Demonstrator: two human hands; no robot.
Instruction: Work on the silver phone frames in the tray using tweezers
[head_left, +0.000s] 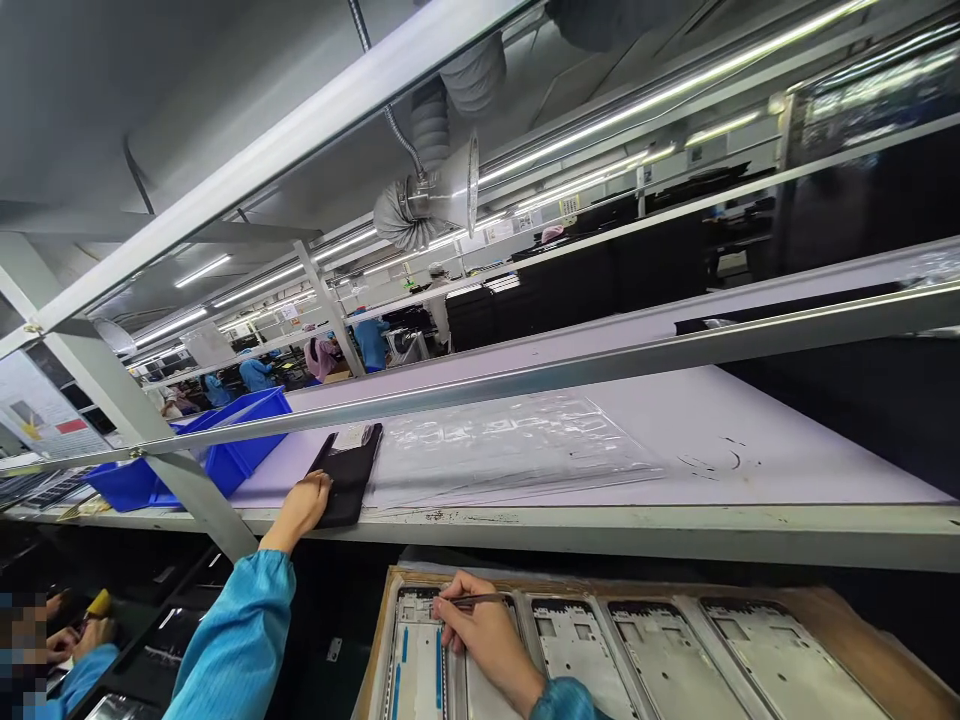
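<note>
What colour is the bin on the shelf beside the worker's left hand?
The bin is bright blue, clear in the head view.

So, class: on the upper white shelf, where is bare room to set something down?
The shelf is bare right of the clear plastic tray, out to the right edge. The left end is crowded: left hand on a black pouch, beside blue bins.
</note>
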